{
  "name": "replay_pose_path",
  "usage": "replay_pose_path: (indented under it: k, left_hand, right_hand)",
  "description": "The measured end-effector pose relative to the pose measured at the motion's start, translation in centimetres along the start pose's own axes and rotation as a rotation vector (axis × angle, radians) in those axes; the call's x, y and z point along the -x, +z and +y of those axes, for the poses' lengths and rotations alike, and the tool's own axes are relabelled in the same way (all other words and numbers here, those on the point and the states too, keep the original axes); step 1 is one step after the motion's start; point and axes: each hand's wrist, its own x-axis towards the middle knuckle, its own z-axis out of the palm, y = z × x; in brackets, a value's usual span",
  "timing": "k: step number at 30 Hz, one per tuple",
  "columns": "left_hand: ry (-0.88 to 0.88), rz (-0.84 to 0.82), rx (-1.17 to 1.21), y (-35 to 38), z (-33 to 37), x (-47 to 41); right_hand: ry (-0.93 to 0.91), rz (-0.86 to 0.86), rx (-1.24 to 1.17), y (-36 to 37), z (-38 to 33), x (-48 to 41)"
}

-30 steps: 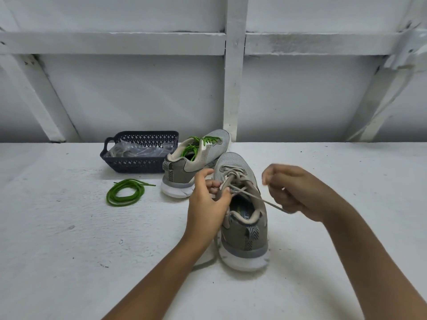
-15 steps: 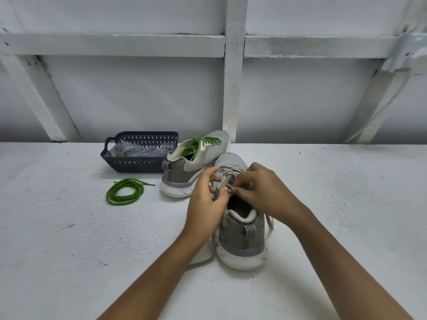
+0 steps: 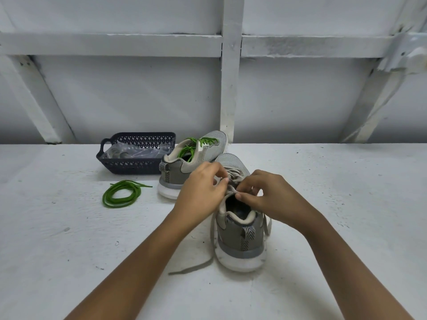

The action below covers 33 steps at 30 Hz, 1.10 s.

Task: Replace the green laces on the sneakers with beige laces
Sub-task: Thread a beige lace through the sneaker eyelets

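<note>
A grey sneaker (image 3: pixel 240 239) stands heel-toward-me on the white table, threaded with a beige lace (image 3: pixel 194 267) whose loose end trails off to the left of the sole. My left hand (image 3: pixel 201 192) pinches the lace at the sneaker's upper eyelets. My right hand (image 3: pixel 265 197) pinches the top of the tongue, or the lace there, at the shoe's opening. Behind it, a second grey sneaker (image 3: pixel 182 167) carries green laces (image 3: pixel 191 147). A coiled green lace (image 3: pixel 121 194) lies loose on the table to the left.
A dark perforated basket (image 3: pixel 136 166) holding clear plastic bags sits at the back left, next to the second sneaker. White wall with wooden beams (image 3: pixel 231 77) rises right behind the table (image 3: pixel 69 250).
My right hand, which was pulling a lace end out to the right a second ago, has come back to the shoe's opening. The lace end now hangs slack at the right side.
</note>
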Motion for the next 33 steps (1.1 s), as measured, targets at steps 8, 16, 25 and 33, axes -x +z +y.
replay_pose_path:
  k: [8, 16, 25, 33]
  left_hand:
    - [-0.31, -0.173, 0.254, -0.3, 0.0, -2.6]
    - [-0.241, -0.434, 0.316, -2.2, 0.1, -4.0]
    - [0.232, -0.2, -0.316, -1.9, 1.0, -3.3]
    - [0.155, -0.212, -0.195, -2.0, 0.7, -3.1]
  right_hand:
    - [-0.019, 0.021, 0.046, 0.2, 0.0, -0.2]
    - [-0.01, 0.019, 0.043, 0.2, 0.0, -0.3]
    - [-0.022, 0.03, 0.048, 0.4, -0.1, -0.2]
    - [-0.016, 0.042, 0.046, 0.6, -0.1, -0.4]
